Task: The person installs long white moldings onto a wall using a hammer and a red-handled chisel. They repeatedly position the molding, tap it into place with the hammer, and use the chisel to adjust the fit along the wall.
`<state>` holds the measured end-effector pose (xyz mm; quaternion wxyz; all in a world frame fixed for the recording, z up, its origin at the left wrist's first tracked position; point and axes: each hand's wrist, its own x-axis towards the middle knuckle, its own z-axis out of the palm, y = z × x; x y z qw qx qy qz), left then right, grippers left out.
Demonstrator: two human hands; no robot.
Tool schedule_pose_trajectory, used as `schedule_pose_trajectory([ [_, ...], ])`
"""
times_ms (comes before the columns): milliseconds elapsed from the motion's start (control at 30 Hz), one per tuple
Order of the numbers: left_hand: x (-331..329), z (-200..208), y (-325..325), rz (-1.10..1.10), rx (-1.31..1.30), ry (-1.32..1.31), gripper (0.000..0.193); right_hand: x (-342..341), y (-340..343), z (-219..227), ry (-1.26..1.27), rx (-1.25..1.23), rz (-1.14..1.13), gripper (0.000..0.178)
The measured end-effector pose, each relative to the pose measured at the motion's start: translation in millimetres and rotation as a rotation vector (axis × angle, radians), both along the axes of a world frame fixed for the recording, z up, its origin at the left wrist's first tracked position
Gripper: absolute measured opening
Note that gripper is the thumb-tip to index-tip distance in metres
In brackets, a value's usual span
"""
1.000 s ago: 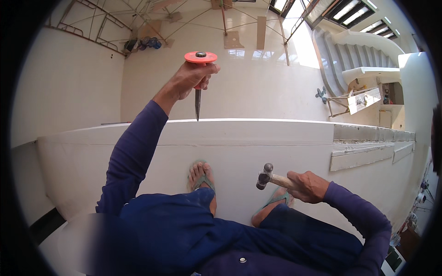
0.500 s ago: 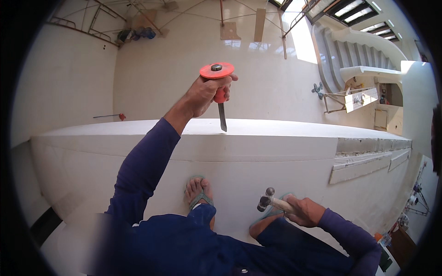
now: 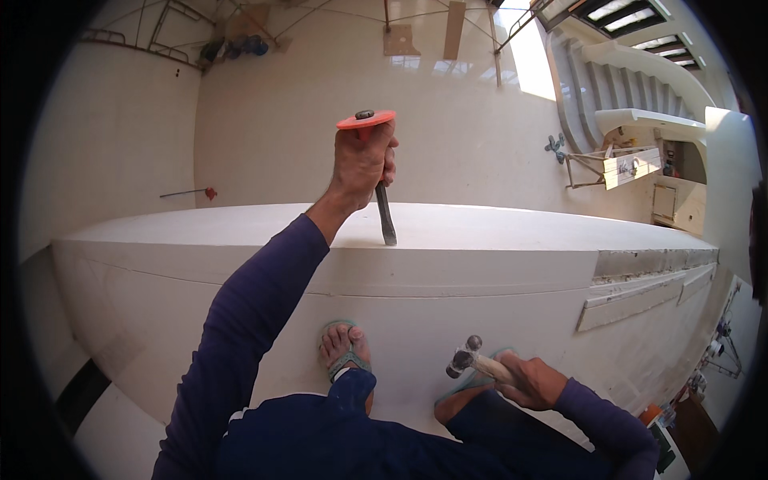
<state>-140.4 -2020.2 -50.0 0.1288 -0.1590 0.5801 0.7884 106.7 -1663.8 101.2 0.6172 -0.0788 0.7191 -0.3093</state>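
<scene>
My left hand (image 3: 362, 166) is wrapped round the grip of a chisel (image 3: 386, 214) with a round orange hand guard (image 3: 366, 121). Its steel blade points down, and the tip meets the white ledge (image 3: 472, 228) close to its near edge. Low on the right, my right hand (image 3: 532, 382) grips a ball-peen hammer (image 3: 474, 358) by its pale handle. The hammer head hangs over my right foot, well apart from the chisel. Both my feet, in green flip-flops (image 3: 346, 352), stand on the pale surface behind the ledge.
Beyond the ledge the floor lies far below, with a curved staircase (image 3: 616, 92) and a trestle (image 3: 632, 166) at the right. Scaffold frames (image 3: 172, 32) stand at the far left. Along the right stretch of the ledge, a strip (image 3: 628, 300) lies beside a rough, exposed groove (image 3: 656, 262).
The chisel's guard has tipped away from me, and its tip sits slightly lower in the picture as the view shifted. My right hand and the hammer have barely moved.
</scene>
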Motion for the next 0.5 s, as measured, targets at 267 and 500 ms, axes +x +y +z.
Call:
schedule_pose_trajectory([
  [267,-3,6,7,0.002,-0.003,-0.031,0.036,-1,4,1,-0.026,-0.015,-0.015,0.046],
  [500,-1,5,10,0.004,-0.025,-0.047,0.033,-10,-6,6,0.036,-0.039,-0.038,0.035],
])
